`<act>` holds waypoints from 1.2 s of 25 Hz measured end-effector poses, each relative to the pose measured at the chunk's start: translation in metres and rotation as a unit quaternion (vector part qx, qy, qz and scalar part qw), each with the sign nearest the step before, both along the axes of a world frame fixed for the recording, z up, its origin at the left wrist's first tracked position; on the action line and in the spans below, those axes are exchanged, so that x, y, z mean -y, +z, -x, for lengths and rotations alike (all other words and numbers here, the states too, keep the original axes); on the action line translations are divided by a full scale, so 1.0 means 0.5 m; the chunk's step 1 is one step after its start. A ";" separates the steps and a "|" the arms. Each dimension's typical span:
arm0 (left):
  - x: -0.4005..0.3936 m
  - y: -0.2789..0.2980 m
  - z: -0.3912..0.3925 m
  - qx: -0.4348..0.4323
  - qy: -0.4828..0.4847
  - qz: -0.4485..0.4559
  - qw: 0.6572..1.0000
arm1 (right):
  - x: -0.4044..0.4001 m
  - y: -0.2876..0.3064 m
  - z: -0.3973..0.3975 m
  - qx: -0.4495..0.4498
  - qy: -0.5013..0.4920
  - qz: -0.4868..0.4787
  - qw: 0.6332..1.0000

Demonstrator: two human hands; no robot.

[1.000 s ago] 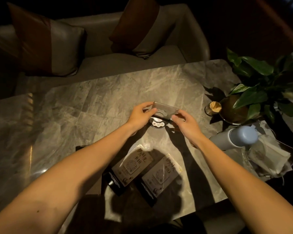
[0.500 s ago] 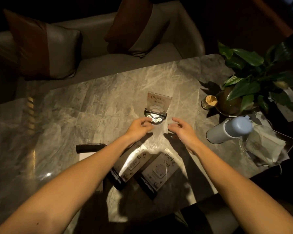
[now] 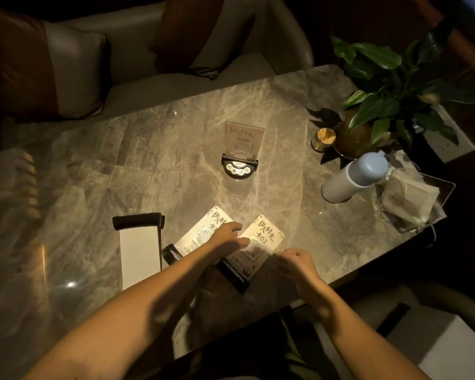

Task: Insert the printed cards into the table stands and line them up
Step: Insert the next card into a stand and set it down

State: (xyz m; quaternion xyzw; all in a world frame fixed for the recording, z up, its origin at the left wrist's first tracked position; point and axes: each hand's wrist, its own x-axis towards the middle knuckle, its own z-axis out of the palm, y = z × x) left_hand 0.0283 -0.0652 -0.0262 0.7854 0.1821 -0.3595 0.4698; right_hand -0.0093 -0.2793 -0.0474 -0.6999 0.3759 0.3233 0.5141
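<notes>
One clear table stand [image 3: 243,141] with a printed card stands upright on its black base in the middle of the marble table [image 3: 121,149]. Two more stands lie flat near the front edge, each with a printed card: the left one [image 3: 200,233] and the right one marked 03 [image 3: 268,238]. A third flat stand [image 3: 139,250] with a blank white face lies to their left. My left hand [image 3: 228,237] rests across the left card, fingertips touching the left edge of the 03 card. My right hand [image 3: 296,261] sits at that card's lower right edge, fingers loosely curled.
At the right stand a potted plant [image 3: 354,138], a small toothpick holder [image 3: 324,138], a pale blue bottle [image 3: 351,179] and a glass tray of napkins [image 3: 406,198]. A sofa [image 3: 176,78] with cushions runs behind the table. The table's front edge is just below the flat stands.
Both hands let go of the upright stand and left it standing in the middle. They drew back toward me and came down onto the flat stands near the front edge.
</notes>
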 end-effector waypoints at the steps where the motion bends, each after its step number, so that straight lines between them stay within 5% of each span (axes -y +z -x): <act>1: 0.002 -0.008 0.007 0.003 -0.014 -0.014 1.000 | -0.005 -0.002 0.009 -0.005 -0.014 0.003 1.000; 6: 0.009 -0.035 0.019 0.010 -0.033 -0.062 0.997 | -0.044 0.025 0.019 -0.003 -0.011 -0.088 0.996; 10: 0.015 -0.034 0.005 0.056 0.015 -0.048 0.997 | -0.052 0.049 -0.016 0.038 -0.103 -0.109 0.988; 22: 0.078 0.041 -0.201 0.196 0.124 0.037 0.972 | -0.007 0.155 -0.257 0.268 -0.049 -0.055 0.961; 30: 0.077 0.034 -0.219 0.202 0.120 0.045 0.971 | 0.009 0.146 -0.275 0.272 0.046 0.000 0.961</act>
